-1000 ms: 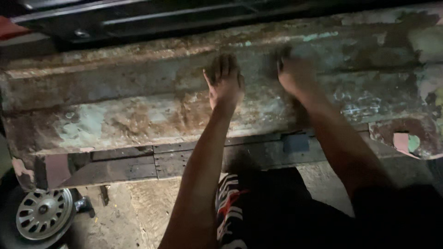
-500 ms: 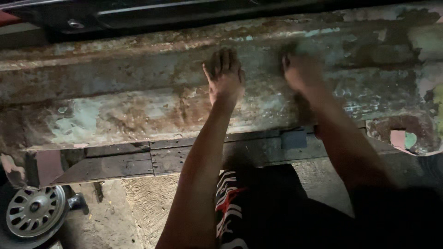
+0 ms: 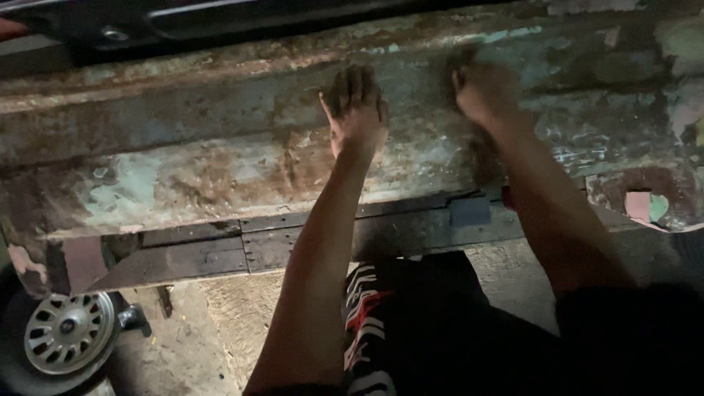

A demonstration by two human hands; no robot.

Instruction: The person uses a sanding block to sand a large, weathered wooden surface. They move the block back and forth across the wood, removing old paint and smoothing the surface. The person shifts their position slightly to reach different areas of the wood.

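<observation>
A long, rusty metal panel with flaking pale green paint lies across the view in front of me. My left hand rests flat on it near the middle, fingers together and pointing away, holding nothing. My right hand presses on the panel a little to the right, fingers curled downward. It is blurred by motion, and whether anything sits under its fingers is hidden. Both forearms reach up from the bottom of the view.
A dark metal bar runs under the panel's near edge. A wheel with a silver hubcap lies at the bottom left on the concrete floor. Dark vehicle bodywork sits behind the panel. My dark, patterned clothing fills the bottom.
My right hand has shifted slightly on the panel and stays blurred. My left hand keeps its place. The view has drifted a little.
</observation>
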